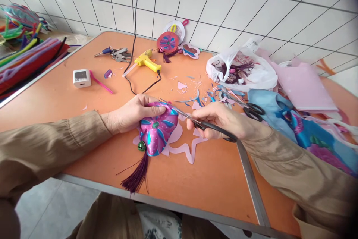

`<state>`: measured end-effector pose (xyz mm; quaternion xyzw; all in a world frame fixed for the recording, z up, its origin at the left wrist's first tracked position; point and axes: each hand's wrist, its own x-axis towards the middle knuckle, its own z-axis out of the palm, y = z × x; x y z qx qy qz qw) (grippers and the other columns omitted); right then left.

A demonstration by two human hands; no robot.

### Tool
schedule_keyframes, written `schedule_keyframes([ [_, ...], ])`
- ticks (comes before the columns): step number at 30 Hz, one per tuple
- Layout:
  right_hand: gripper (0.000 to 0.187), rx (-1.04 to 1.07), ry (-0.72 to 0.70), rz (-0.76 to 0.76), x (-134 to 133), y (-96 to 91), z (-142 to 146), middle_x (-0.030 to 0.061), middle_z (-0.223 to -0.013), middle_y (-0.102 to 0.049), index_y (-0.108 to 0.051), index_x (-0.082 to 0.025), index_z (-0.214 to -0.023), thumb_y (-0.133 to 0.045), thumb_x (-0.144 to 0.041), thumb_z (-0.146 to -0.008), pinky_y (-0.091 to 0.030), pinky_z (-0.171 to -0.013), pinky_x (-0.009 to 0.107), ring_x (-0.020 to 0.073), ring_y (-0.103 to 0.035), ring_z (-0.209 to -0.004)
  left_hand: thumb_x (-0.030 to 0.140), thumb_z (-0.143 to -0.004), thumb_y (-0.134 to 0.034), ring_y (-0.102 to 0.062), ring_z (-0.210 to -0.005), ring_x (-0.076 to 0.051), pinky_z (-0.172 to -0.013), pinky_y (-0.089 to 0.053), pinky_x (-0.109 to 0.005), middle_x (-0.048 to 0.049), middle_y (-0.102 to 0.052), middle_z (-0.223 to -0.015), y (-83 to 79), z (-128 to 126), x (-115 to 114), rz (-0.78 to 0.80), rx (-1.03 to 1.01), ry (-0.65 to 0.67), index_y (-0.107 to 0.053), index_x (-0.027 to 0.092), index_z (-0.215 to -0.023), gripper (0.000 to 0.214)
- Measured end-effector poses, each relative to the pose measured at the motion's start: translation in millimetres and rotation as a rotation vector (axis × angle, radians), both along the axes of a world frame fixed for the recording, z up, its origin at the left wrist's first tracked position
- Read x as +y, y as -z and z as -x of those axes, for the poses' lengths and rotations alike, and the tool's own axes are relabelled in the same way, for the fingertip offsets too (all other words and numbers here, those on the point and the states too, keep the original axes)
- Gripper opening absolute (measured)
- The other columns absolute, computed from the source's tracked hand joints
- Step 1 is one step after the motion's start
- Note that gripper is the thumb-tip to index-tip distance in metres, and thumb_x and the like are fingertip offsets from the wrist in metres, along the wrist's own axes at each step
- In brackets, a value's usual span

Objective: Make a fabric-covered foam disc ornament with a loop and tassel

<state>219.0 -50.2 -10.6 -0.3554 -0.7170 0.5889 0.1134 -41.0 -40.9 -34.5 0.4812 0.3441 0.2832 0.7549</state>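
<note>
My left hand [133, 114] grips the top edge of a shiny purple and blue heart-shaped ornament [158, 132] with a green bell [141, 145] and a dark purple tassel [137, 175]. Pale pink paper [186, 147] sticks out under the ornament. My right hand [223, 121] is closed on black-handled scissors [192, 119], their blades pointing left at the ornament's upper right edge.
On the orange table [84, 149] lie a yellow glue gun [147, 62], keys [119, 54], a small white box [81, 78], a second pair of scissors [250, 109], finished ornaments [169, 41], paper scraps [195, 93], a white plastic bag [243, 69], pink sheets [304, 88], blue patterned fabric [307, 131]. Pipe cleaners [22, 60] sit left.
</note>
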Motion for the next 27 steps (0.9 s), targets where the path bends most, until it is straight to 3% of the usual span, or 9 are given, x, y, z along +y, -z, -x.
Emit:
schedule_keyframes([
  [20,0.043,-0.015,0.046,0.046,-2.8,-7.5,2.7,-0.0058,-0.065,-0.046,-0.065,-0.013,-0.085,-0.083,-0.05,-0.073,-0.031,-0.049,0.022,0.0048,-0.038,-0.054,0.032,-0.074,-0.086,-0.066,-0.056,-0.014,-0.055,-0.052,-0.022,-0.0091,-0.075,-0.069,2.8,1.1,0.2,0.024,-0.028,0.01,-0.079,0.008,-0.076,0.025],
  [27,0.037,0.042,0.016,-0.001,5.7,4.5,-5.6,-0.0066,-0.06,-0.045,-0.066,-0.011,-0.086,-0.078,-0.045,-0.079,-0.031,-0.044,0.019,0.0035,-0.038,-0.049,0.034,-0.066,-0.092,-0.068,-0.057,-0.014,-0.057,-0.056,-0.021,-0.0082,-0.076,-0.069,0.7,0.9,2.0,0.068,-0.042,0.003,-0.081,0.01,-0.079,0.03],
])
